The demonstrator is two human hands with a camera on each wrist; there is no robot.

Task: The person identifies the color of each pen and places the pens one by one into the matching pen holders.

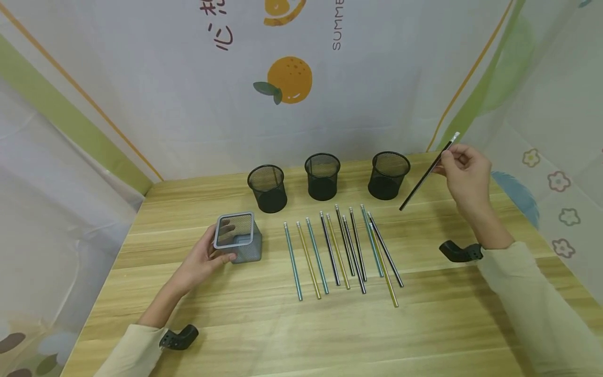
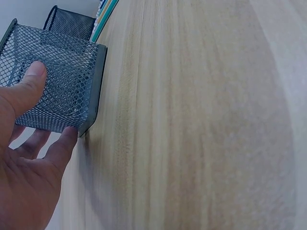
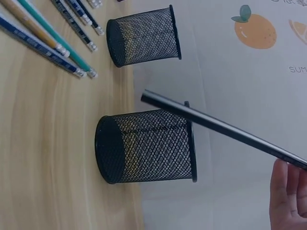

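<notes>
Gripping the dark pencil: the right hand (image 1: pixel 468 175) has thumb and fingers together on the dark pencil (image 1: pixel 426 174), near its pale-tipped end; it tilts in the air by the table's far right corner, apart from the nearest cup.
Pencil handling: probably light, stiff and a little slippery, its coat glossy; a pinch nearer the middle should balance better, while the present hold leaves most of the shaft free.
Pencil shape: slim and straight, the lower end blunt-looking.
Square holder: the left hand (image 1: pixel 204 264) is clamped on a grey mesh holder (image 1: pixel 252 252), thumb on one side, fingers around another, toward the table's left edge.
Holder handling: likely light and rigid; the walls take a grip well, the smooth rim less so.
Round cups: three black mesh cups (image 1: pixel 322 183) stand along the far edge.
Loose pencils: teal, yellow and dark pencils (image 1: pixel 292 262) lie mid-table, some crossing.
Table (image 1: pixel 292 337): streaked wood-grain surface.
Backdrop: pale cloth (image 1: pixel 188 104) with a printed orange (image 1: pixel 289 79).
</notes>
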